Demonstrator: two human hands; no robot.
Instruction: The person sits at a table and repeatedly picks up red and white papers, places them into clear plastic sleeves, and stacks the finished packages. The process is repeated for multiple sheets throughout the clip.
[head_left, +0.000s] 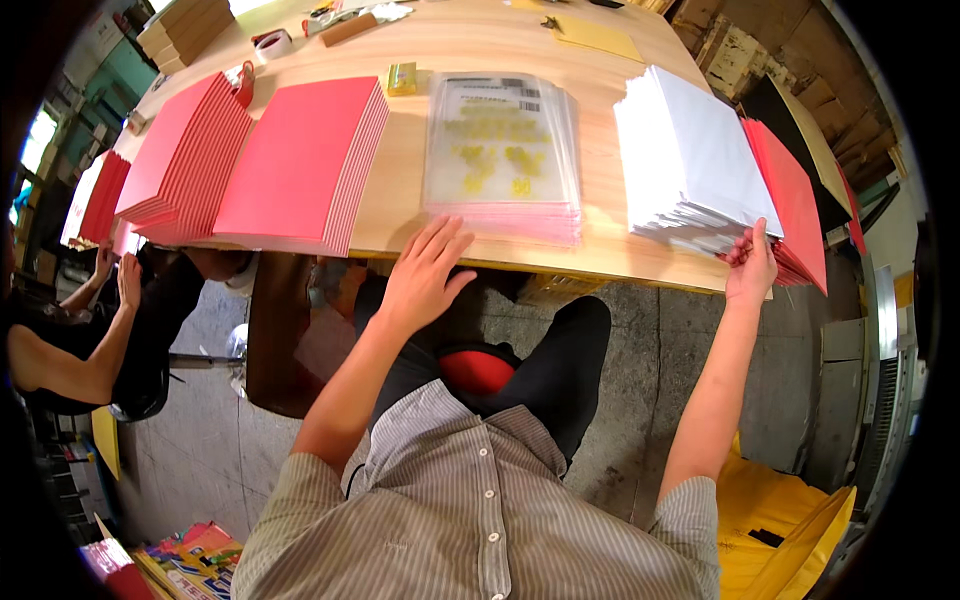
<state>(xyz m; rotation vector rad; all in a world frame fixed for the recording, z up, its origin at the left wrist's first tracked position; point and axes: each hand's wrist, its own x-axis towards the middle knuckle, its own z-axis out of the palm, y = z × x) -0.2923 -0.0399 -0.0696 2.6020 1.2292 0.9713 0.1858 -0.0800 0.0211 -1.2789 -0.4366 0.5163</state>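
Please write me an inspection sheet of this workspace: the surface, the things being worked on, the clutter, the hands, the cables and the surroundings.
Surface: wooden table, light-coloured, mostly covered by stacks.
Job's things: stack of clear plastic sleeves in the middle; stack of white sheets to its right; red sheets beyond those; two fanned stacks of red envelopes on the left.
Clutter: tape roll, yellow envelope and small tools at the far edge.
Hands: left hand open, fingers at the near edge of the clear sleeves; right hand pinching the near corner of the white sheets.
Cables: nothing seen.
Surroundings: another person's arm at the left; yellow bags on the floor at the right.
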